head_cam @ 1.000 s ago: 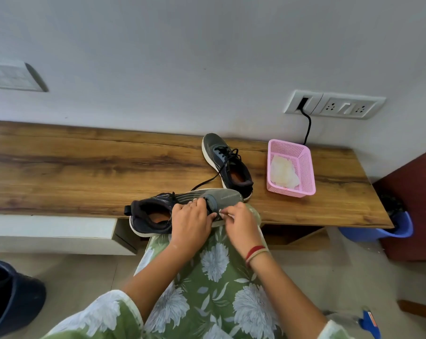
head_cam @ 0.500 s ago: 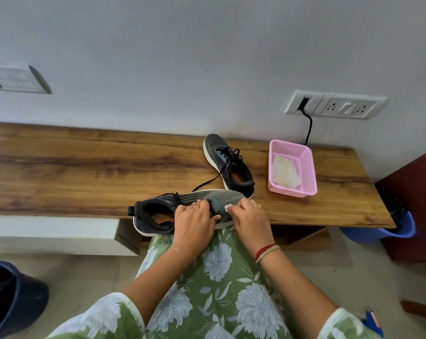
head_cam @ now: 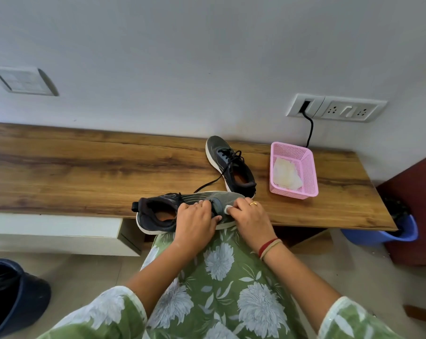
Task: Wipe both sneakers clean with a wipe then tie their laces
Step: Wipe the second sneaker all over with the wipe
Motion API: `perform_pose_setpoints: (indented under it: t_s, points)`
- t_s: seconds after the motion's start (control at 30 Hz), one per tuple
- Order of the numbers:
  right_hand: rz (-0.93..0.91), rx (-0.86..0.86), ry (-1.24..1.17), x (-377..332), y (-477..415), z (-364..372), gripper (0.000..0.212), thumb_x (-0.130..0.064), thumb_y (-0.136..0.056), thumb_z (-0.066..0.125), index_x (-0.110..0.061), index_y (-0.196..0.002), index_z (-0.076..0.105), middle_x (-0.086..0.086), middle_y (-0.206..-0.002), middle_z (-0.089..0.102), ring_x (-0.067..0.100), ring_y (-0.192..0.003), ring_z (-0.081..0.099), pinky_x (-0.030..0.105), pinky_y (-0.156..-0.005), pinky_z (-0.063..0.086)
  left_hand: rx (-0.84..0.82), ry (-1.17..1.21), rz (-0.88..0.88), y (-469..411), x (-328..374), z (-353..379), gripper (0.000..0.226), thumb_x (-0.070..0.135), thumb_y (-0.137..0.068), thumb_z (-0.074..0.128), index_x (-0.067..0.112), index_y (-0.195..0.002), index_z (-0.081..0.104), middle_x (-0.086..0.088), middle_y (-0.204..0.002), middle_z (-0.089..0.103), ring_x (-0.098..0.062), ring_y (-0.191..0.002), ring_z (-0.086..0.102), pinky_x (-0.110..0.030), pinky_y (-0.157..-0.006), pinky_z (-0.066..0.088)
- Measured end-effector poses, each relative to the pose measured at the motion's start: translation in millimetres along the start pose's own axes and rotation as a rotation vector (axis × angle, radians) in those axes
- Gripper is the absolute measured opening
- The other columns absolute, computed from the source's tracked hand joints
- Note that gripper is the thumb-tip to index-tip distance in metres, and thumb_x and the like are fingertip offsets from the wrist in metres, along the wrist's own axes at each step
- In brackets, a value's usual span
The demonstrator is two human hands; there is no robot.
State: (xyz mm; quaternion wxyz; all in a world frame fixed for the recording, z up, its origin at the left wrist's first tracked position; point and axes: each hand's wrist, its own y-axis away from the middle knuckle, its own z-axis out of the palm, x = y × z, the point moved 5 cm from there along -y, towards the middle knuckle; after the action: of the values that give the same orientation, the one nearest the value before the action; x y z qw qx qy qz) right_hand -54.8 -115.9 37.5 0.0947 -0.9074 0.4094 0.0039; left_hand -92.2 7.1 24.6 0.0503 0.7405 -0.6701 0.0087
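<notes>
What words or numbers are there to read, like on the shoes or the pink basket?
None can be read.
Nearer dark grey sneaker: no brand legible.
Farther dark grey sneaker: no brand legible.
Pink plastic basket: no label.
White wall socket panel: no writing shows.
Small white wipe: blank.

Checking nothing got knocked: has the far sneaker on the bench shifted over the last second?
No. The far sneaker sits where it was, with the same gap to the pink basket on its right.
</notes>
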Motion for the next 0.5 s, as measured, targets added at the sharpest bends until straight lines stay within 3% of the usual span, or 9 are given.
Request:
perform_pose_setpoints:
  t_s: [0.13, 0.27, 0.33, 0.4, 0.5]
  points:
    - [-0.050, -0.132, 0.190, 9, 3, -10, 0.019, -0.004, -0.070, 0.068, -0.019, -0.081, 0.065, 0.000, -0.076, 0.055, 0.017, -0.069, 0.051, 0.029, -0.060, 0.042, 0.013, 0.005, -0.005, 0, 2, -1, 0.040, 0.054, -0.097, 0.030, 0.018, -0.103, 0.047, 0.005, -0.097, 0.064, -0.016, -0.091, 0.061, -0.033, -0.081, 0.033]
    - [0.247, -0.133, 0.086, 19, -7, -28, 0.018, -0.018, -0.091, 0.047, -0.022, -0.100, 0.062, -0.002, -0.097, 0.055, 0.017, -0.090, 0.053, 0.033, -0.084, 0.039, 0.015, 0.012, -0.032, 0, 2, -1, 0.039, 0.053, -0.098, 0.029, 0.018, -0.103, 0.046, 0.005, -0.097, 0.063, -0.017, -0.090, 0.061, -0.033, -0.081, 0.033]
    - [0.284, -0.051, -0.053, 8, -13, -29, 0.017, -0.021, -0.093, 0.046, -0.024, -0.100, 0.062, -0.004, -0.096, 0.055, 0.015, -0.088, 0.053, 0.032, -0.082, 0.038, 0.024, 0.023, -0.036, 1, 2, -1, 0.039, 0.053, -0.098, 0.030, 0.019, -0.104, 0.047, 0.005, -0.098, 0.063, -0.017, -0.091, 0.061, -0.033, -0.082, 0.033]
    - [0.211, -0.072, -0.109, -9, -13, -19, 0.017, -0.017, -0.091, 0.048, -0.022, -0.097, 0.064, -0.003, -0.091, 0.056, 0.016, -0.085, 0.053, 0.032, -0.079, 0.040, 0.029, 0.025, -0.026, 1, 3, -1, 0.038, 0.052, -0.098, 0.031, 0.018, -0.106, 0.047, 0.005, -0.100, 0.063, -0.016, -0.094, 0.060, -0.032, -0.082, 0.032]
    - [0.136, -0.117, -0.026, -8, -2, 0, 0.017, -0.011, -0.082, 0.054, -0.020, -0.088, 0.067, 0.001, -0.081, 0.056, 0.020, -0.076, 0.058, 0.034, -0.067, 0.045, 0.019, -0.008, 0.001, 2, 2, -1, 0.040, 0.052, -0.098, 0.031, 0.017, -0.107, 0.048, 0.003, -0.102, 0.062, -0.017, -0.095, 0.058, -0.033, -0.081, 0.032]
